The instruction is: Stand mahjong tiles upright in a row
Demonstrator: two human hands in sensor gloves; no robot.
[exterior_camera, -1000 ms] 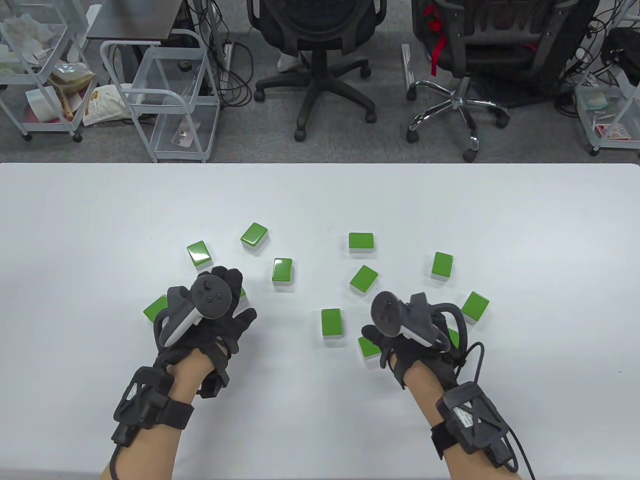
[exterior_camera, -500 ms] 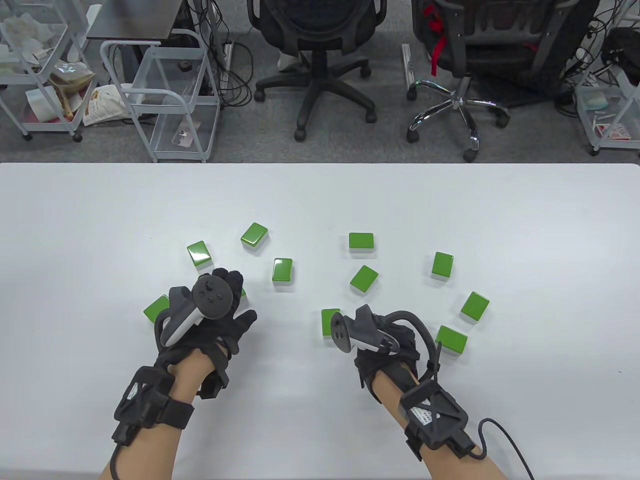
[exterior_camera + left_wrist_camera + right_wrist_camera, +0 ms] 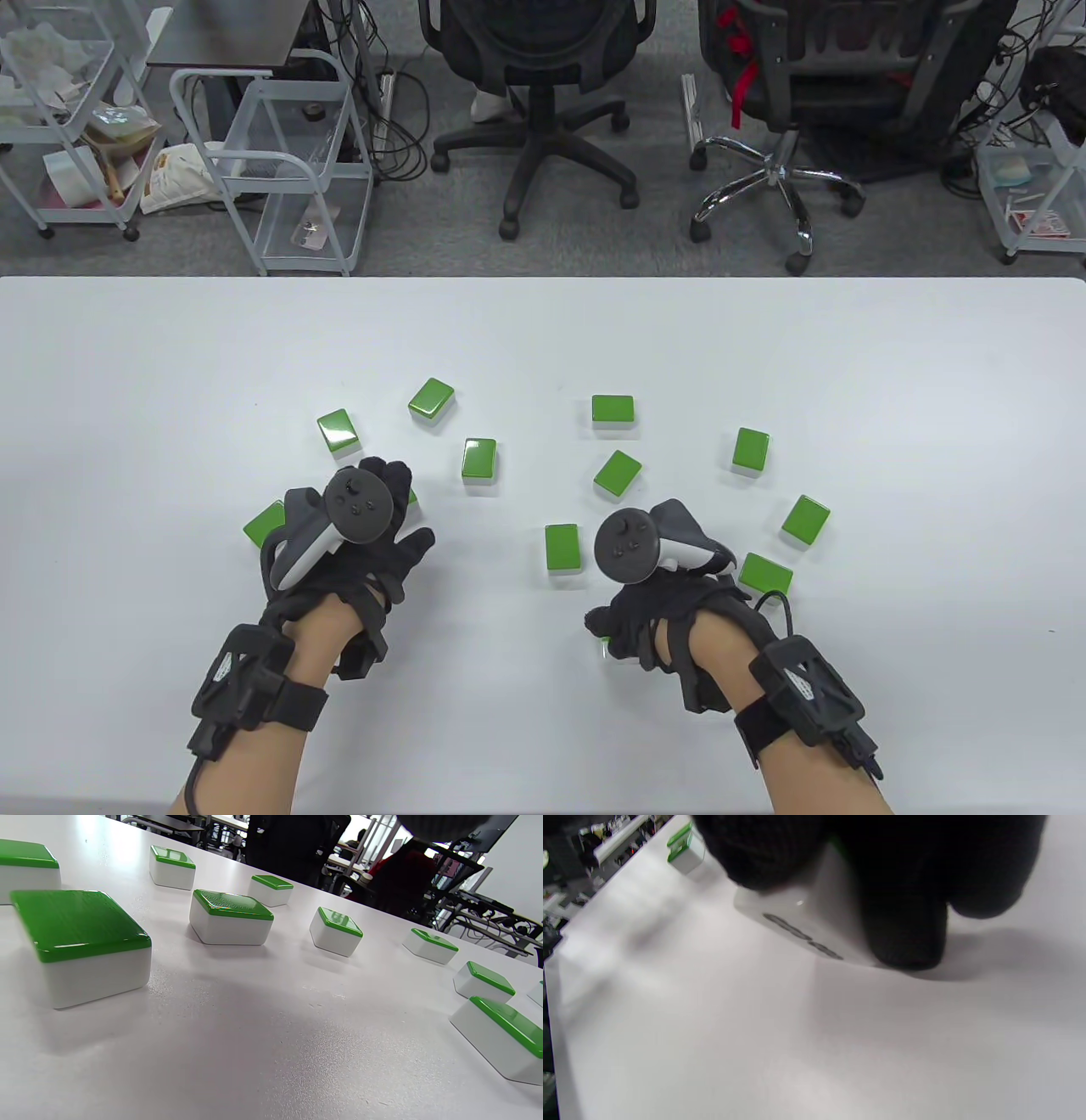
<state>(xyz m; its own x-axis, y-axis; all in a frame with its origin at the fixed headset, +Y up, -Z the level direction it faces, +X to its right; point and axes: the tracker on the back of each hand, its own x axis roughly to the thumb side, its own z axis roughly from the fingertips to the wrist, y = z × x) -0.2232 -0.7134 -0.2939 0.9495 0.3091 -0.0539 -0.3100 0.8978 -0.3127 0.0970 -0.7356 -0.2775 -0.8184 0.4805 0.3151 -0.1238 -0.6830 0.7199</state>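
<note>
Matte white table (image 3: 543, 340), glossy green-backed blocky tiles (image 3: 562, 548)

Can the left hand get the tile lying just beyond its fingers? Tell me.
Probably yes. The left hand rests flat on the table, the tile lies nearby, with nothing between.

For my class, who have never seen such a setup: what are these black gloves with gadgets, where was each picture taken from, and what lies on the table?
These are a person's hands in sensor gloves, each with a tracker strapped on its back. One camera looks down at the white table; one sits on each wrist. Green-backed mahjong tiles lie scattered flat, backs up. The left hand rests low among them; nothing shows it holding one. The right hand grips a tile: its wrist camera shows gloved fingers on a tilted tile with dark marks on its face.
</note>
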